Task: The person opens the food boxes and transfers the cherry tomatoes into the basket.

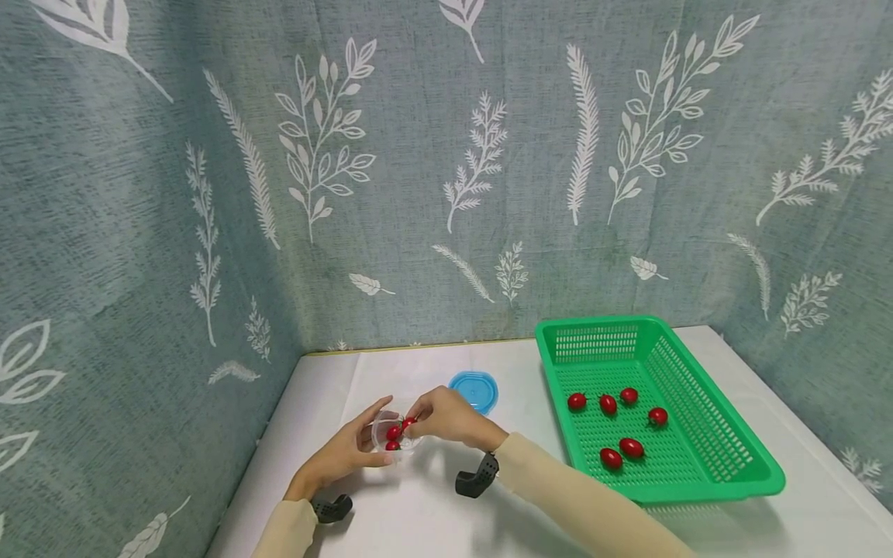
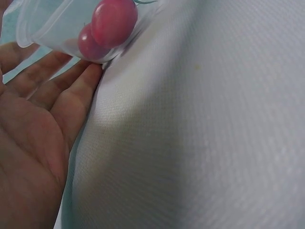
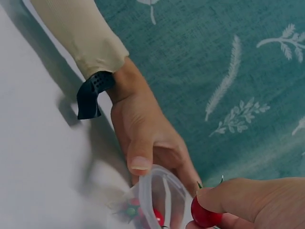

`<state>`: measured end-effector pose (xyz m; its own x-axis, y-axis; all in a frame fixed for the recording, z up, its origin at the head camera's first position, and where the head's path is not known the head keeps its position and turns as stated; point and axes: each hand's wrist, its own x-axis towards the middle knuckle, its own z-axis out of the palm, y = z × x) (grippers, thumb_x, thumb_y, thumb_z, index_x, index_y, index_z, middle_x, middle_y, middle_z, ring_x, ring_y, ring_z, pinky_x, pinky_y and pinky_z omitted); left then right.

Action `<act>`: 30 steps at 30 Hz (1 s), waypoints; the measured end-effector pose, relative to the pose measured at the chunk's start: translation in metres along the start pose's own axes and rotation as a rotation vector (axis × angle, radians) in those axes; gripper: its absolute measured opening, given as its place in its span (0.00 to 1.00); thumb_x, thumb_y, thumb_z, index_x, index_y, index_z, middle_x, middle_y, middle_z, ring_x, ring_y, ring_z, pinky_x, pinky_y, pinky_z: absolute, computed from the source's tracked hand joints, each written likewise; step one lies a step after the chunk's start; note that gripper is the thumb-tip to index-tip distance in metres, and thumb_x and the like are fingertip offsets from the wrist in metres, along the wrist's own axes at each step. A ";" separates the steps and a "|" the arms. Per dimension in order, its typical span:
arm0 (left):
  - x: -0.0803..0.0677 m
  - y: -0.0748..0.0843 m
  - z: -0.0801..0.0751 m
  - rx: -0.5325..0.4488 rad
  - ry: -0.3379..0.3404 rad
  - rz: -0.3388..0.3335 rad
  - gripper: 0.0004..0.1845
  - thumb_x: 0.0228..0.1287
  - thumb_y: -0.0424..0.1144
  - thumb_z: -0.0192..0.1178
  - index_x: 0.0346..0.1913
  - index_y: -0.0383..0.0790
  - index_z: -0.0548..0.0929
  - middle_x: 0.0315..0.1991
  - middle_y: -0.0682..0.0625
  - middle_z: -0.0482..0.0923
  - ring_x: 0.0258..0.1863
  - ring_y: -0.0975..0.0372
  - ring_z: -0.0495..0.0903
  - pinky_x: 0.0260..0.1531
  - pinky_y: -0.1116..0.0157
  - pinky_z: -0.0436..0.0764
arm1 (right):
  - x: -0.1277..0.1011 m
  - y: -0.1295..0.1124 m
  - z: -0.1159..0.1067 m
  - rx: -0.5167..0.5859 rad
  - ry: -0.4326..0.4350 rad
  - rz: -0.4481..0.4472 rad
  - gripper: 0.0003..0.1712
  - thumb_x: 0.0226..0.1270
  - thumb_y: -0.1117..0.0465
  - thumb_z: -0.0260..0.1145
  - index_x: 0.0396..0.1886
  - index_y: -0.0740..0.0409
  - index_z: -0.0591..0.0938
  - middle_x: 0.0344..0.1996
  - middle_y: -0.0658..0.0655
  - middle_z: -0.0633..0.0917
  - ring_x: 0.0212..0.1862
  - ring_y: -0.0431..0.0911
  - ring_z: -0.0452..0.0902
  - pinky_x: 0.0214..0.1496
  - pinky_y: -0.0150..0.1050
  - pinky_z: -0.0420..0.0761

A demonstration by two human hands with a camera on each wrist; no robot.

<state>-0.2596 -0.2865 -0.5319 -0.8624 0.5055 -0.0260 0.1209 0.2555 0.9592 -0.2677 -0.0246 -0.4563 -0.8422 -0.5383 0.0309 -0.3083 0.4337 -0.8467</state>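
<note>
We see a white bench (image 1: 432, 519) covered with a smooth white cloth, set into a corner of leaf-printed curtain. On it, toward the right, sits a green basket (image 1: 725, 457) of perforated plastic. Near the middle, toward the back, a blue lid (image 1: 481, 386) lies flat. In front of that, a small clear cup (image 1: 387, 434) rests tilted on the cloth, and the little-finger edge of our left hand (image 1: 342, 457) lies on the bench beside it.
</note>
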 end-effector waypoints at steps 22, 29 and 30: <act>0.001 0.001 0.000 0.004 0.012 0.011 0.57 0.60 0.33 0.76 0.84 0.43 0.48 0.76 0.35 0.61 0.75 0.42 0.60 0.63 0.71 0.73 | -0.030 -0.009 -0.050 -0.069 0.036 -0.003 0.06 0.63 0.56 0.77 0.39 0.49 0.91 0.33 0.43 0.86 0.40 0.45 0.80 0.39 0.39 0.81; 0.000 -0.001 -0.001 -0.001 0.005 0.030 0.55 0.61 0.32 0.75 0.84 0.44 0.50 0.76 0.36 0.61 0.76 0.43 0.60 0.68 0.66 0.69 | -0.040 0.005 -0.068 -0.100 0.071 -0.022 0.05 0.63 0.56 0.77 0.38 0.47 0.91 0.32 0.43 0.86 0.39 0.43 0.79 0.39 0.40 0.81; 0.000 -0.002 -0.001 0.002 0.004 0.031 0.55 0.61 0.32 0.75 0.84 0.45 0.50 0.76 0.36 0.61 0.76 0.43 0.60 0.69 0.64 0.69 | -0.041 0.007 -0.070 -0.096 0.074 -0.016 0.05 0.63 0.56 0.77 0.38 0.47 0.91 0.32 0.43 0.86 0.39 0.44 0.80 0.39 0.40 0.81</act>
<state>-0.2608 -0.2880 -0.5330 -0.8605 0.5094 0.0047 0.1480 0.2413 0.9591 -0.2661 0.0514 -0.4263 -0.8661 -0.4924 0.0862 -0.3598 0.4945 -0.7912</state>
